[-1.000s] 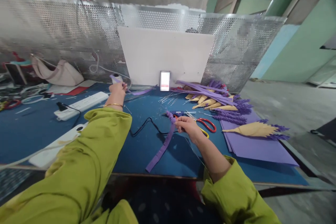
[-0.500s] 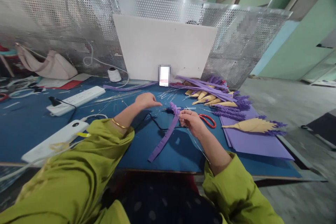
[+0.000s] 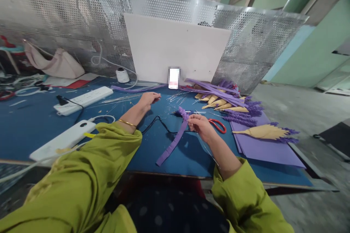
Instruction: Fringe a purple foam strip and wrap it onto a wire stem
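Observation:
My right hand (image 3: 199, 123) pinches a purple paper flower spike (image 3: 183, 113) by its lower end. From the spike a purple paper strip (image 3: 172, 145) hangs down to the left over the blue tabletop, and thin wire (image 3: 206, 147) runs back under my right wrist. Farther left, my left hand (image 3: 149, 100) is over the table with its fingers drawn together, near loose thin wires (image 3: 123, 98). Whether anything small is between those fingers is hidden. Just behind the spike lies a dark blue tool (image 3: 193, 112), partly covered, by a black cord (image 3: 164, 125).
Red-handled scissors (image 3: 218, 125) lie beside my right hand. Paper-wrapped lavender bunches (image 3: 218, 103) and purple sheets (image 3: 268, 151) are at right. A lit phone (image 3: 174, 78) leans on a white board (image 3: 177, 47). White power strips (image 3: 84, 100), a thread spool (image 3: 122, 75) and a bag (image 3: 62, 63) sit left.
My left hand has turned, its stretched thumb now drawn in with the fingers. My right hand keeps hold of the flower spike in nearly the same place. The view has shifted slightly.

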Available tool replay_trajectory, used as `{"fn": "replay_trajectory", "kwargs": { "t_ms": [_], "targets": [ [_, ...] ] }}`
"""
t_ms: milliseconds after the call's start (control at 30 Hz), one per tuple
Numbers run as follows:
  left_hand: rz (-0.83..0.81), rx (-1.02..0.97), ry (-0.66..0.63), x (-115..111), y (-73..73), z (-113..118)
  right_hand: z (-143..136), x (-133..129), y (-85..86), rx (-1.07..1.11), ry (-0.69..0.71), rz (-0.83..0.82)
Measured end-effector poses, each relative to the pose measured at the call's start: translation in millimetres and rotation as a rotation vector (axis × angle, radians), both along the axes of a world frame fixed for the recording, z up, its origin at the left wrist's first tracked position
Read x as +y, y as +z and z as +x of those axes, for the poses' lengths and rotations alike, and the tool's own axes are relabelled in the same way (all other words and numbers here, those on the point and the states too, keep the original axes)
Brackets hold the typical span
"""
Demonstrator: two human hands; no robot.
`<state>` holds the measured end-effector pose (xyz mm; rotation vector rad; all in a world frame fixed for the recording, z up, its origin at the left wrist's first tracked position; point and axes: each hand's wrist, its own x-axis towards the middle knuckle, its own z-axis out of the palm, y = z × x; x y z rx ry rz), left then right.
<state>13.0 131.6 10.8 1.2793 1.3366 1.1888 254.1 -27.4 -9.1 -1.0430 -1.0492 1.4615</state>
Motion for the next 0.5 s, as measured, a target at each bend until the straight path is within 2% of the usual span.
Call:
{"fn": "replay_trajectory", "kwargs": {
  "t_ms": [133,233,367,433,500],
  "targets": [
    [0.017,-0.267,0.165,2,6.3,-2,0,0,0.0,-0.002,0.004,-0.004],
    [0.047,-0.432,0.207,-2,20.9,-7,0,1,-0.9,-0.007,-0.002,-0.006],
    [0.120,-0.565,0.217,-7,63.3,-31,1,2,-1.7,-0.016,0.001,-0.010],
    [0.213,-0.613,0.195,-12,86.1,-43,1,2,-1.4,-0.019,0.008,-0.010],
    [0.295,-0.546,0.144,-27,101.5,-48,1,1,-0.8,-0.019,0.011,-0.010]
  ]
}}
